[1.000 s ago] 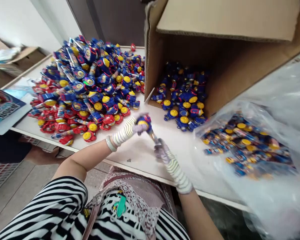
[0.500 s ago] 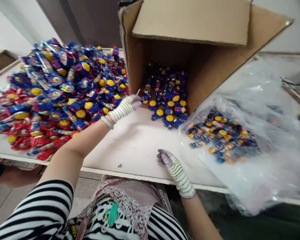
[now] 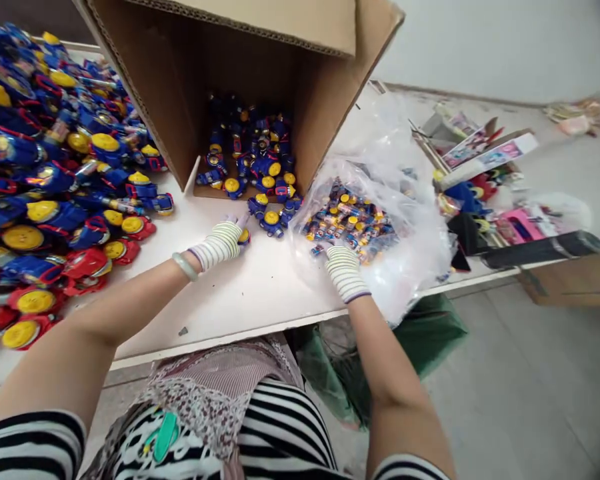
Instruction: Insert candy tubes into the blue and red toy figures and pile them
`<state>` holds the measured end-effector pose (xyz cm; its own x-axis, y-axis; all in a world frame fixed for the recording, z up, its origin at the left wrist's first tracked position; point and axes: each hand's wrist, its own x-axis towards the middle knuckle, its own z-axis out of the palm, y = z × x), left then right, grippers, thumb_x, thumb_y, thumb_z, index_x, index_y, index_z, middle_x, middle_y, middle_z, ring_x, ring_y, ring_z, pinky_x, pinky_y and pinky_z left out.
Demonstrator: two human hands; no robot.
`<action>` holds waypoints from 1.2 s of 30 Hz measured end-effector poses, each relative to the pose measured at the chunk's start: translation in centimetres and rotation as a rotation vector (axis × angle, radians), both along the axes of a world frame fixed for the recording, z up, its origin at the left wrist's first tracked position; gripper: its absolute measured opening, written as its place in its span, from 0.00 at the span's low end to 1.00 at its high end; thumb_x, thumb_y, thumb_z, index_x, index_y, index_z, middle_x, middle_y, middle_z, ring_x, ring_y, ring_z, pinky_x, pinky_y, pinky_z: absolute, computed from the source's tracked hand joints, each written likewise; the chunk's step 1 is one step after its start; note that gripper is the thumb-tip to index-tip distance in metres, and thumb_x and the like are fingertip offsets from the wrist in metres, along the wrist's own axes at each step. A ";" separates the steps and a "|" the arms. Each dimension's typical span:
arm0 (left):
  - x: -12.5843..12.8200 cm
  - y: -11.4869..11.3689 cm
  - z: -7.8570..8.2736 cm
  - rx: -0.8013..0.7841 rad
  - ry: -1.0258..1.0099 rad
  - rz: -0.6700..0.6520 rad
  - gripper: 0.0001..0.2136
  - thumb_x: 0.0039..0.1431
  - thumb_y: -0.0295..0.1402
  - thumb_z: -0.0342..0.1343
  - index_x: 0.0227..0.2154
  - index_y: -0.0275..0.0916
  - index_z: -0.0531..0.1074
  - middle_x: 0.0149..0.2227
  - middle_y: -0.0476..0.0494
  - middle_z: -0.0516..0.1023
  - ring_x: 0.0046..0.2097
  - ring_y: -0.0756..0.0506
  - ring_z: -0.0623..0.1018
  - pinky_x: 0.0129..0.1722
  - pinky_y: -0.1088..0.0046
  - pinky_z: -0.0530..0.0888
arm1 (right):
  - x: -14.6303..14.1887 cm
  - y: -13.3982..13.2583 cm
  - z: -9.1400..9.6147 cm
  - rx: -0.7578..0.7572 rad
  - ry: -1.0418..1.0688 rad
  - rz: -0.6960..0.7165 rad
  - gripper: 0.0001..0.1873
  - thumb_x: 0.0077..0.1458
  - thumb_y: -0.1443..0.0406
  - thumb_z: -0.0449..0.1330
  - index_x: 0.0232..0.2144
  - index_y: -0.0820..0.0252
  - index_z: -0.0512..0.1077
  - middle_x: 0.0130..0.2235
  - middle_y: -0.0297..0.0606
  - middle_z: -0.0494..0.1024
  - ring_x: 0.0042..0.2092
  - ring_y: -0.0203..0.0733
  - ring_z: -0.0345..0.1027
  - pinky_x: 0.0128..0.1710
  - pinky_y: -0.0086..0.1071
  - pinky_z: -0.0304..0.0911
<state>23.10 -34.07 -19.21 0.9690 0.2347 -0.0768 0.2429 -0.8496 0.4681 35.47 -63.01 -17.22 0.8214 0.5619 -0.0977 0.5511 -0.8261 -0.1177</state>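
Two bits sit right at the fingertips here: one little blue toy with a yellow cap, lying on the bench at the near edge of the spill of blue toys coming out of the cardboard box, and the loose small pieces inside the clear plastic bag. That blue toy is tucked just right of the left hand, touching it or near enough. The glove half hides it, so its long axis is anyone's guess. Left fingers look bent over it, but I honestly can't tell if they've got hold of it or just rest on it. The right hand is the one nearer the bag, fingers pushed into its mouth, pieces lying straight ahead and a touch to the right; whether anything's pinched is hidden too. The box lies on its side, open end facing the person. Off to the left is a big pile of red and blue toys, well apart from both hands, and there's mixed clutter at the far right
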 end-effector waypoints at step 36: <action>-10.5 -3.6 4.2 -0.753 -0.434 0.139 0.16 0.52 0.39 0.65 0.39 0.37 0.70 0.36 0.46 0.74 0.36 0.47 0.73 0.39 0.68 0.73 | -15.2 6.6 -1.4 0.684 0.616 0.167 0.25 0.60 0.43 0.53 0.40 0.57 0.71 0.31 0.39 0.74 0.32 0.42 0.66 0.33 0.33 0.59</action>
<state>12.62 -37.68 -14.99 0.9149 0.3886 0.1098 -0.0084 -0.2537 0.9672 20.27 -56.46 -18.67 0.6381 0.7642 -0.0935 0.3351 -0.3850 -0.8599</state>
